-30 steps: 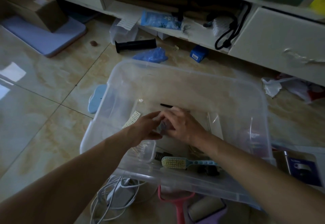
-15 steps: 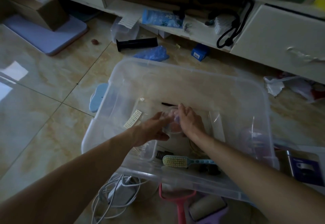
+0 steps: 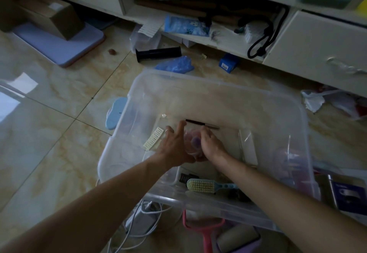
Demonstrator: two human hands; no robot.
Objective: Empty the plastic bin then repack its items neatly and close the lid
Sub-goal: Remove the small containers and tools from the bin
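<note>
Nearest, one white cable (image 3: 143,219) lies on the floor beside the plastic bin (image 3: 208,206). Inside it we count one brush (image 3: 206,185). Both hands meet on one small clear container (image 3: 191,143): left hand (image 3: 174,146) presses straight-fingered, right hand (image 3: 211,146) curls round it. Beyond, one blue box (image 3: 228,63), label unreadable.

Left hand (image 3: 174,146) flat; right hand (image 3: 212,147) curled round clear tub (image 3: 191,143).
</note>
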